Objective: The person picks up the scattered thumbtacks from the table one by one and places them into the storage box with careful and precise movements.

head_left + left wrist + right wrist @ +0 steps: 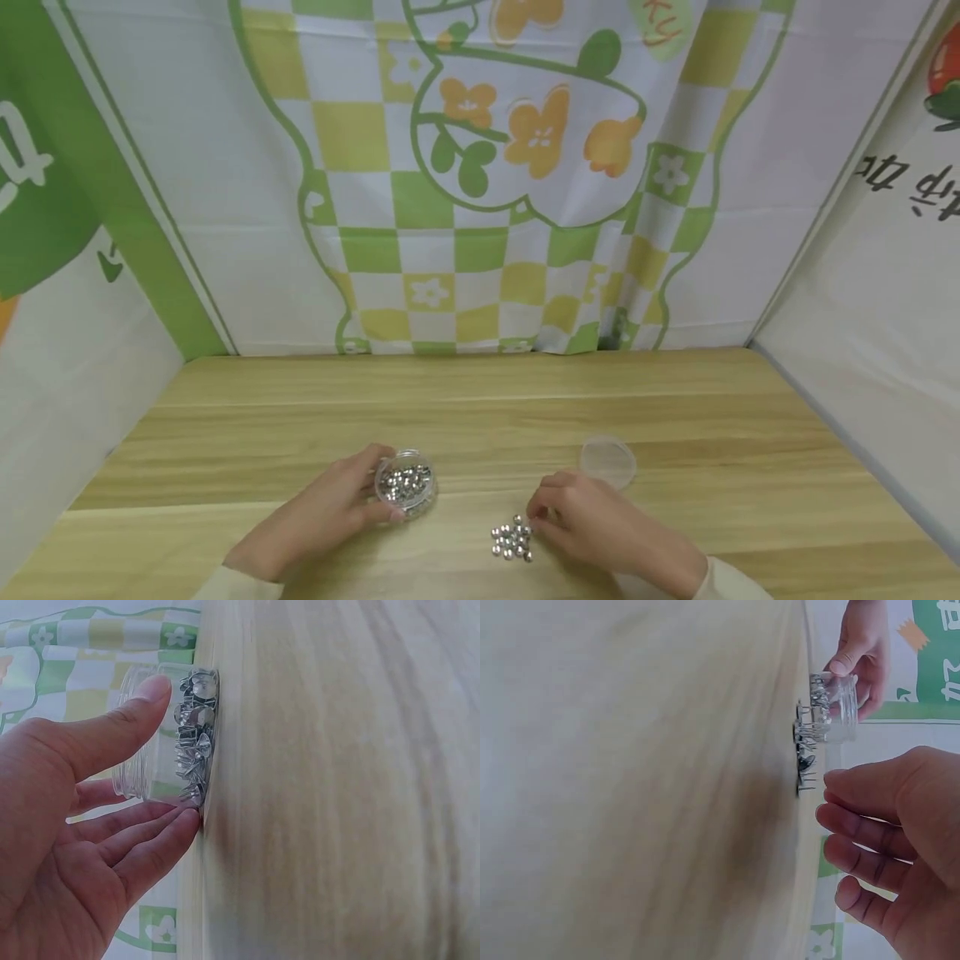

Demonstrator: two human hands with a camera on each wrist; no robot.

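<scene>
My left hand (341, 504) grips a clear round jar (154, 761) standing on the wooden table, thumb on one side and fingers around the other. Silver thumbtacks (196, 739) lie heaped in its bottom, and its top is uncovered. Right of the jar, a small cluster of thumbtacks (512, 540) lies on the tabletop. In the right wrist view the pins of these loose tacks (805, 754) point up from the table. My right hand (581, 517) is at the cluster's right edge, fingers loosely bent, thumb tip close to the index finger. No tack shows between them.
A translucent round lid (608, 462) lies on the table (480, 400) just behind my right hand. A checkered, flower-printed cloth (480, 250) hangs along the back edge. White printed cloths (862, 275) flank the table on both sides.
</scene>
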